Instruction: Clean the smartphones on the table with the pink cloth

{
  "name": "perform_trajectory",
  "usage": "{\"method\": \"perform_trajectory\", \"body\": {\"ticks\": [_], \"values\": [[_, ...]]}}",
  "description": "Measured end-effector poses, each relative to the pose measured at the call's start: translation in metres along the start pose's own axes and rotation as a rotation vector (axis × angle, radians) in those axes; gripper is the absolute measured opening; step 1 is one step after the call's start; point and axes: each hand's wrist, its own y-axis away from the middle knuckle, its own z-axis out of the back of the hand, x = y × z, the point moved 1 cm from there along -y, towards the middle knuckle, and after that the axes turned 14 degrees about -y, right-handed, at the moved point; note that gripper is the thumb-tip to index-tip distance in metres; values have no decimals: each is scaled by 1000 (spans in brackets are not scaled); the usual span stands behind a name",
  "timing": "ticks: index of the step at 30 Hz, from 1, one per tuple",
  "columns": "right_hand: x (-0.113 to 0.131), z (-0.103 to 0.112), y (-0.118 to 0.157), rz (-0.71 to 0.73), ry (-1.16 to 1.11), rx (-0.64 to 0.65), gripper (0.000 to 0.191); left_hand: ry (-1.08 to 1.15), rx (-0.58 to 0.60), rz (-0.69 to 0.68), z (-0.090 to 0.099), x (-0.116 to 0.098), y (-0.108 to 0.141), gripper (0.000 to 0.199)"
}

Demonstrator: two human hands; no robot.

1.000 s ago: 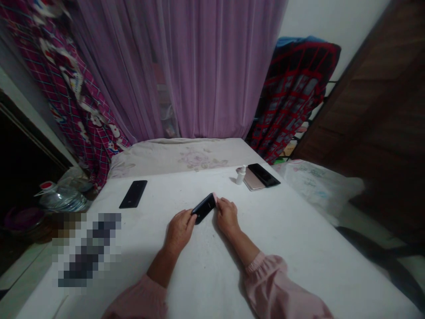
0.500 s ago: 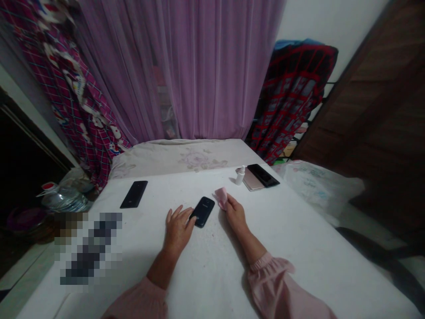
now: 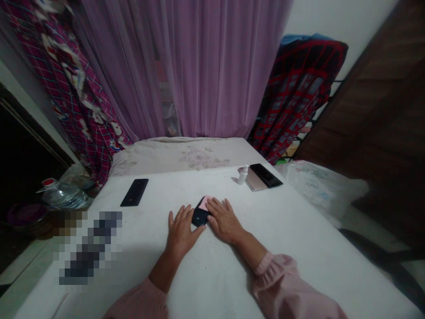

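In the head view, shows a dark phone (image 3: 198,219) lying on the white table (image 3: 206,274), near its middle and between both hands, with the far end slanting to the right. Covers part of the far end with a pink cloth (image 3: 205,202). Presses that cloth down onto the phone under the outstretched fingers of the right hand (image 3: 226,221), palm down and open rather than closed around anything. Has the left hand (image 3: 181,232) open too, with fingers spread at the phone's left side and the thumb at its near edge.

Shows a black slab (image 3: 134,192) lying flat on the table, well apart to the left of the phone, and nearer the person a pixelated patch (image 3: 91,250), too masked to make out. To the right, beyond the right hand, shows a small white bottle (image 3: 242,176) standing upright just beside a pale pink slab (image 3: 255,180). Lies along the right side of that one, a black case (image 3: 266,176). Past the table's left edge, shows a clear jug (image 3: 64,195) with a red cap.
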Motion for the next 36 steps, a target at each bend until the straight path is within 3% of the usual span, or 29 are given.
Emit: {"method": "perform_trajectory", "body": {"ticks": [5,13,21,29,36], "values": [[-6,6,8,119,-27,73,47,59,7,-7,-2,3,-2,54],[-11,3,-26,-44,53,-40,45,99,27,-29,-2,6,-6,55],[1,2,2,141,42,75,48,75,32,-30,-3,4,-5,57],[-8,2,-24,-53,60,-16,46,60,68,-50,2,4,-7,56],[-1,3,-7,85,5,75,47,55,32,-65,-2,6,-6,55]]}}
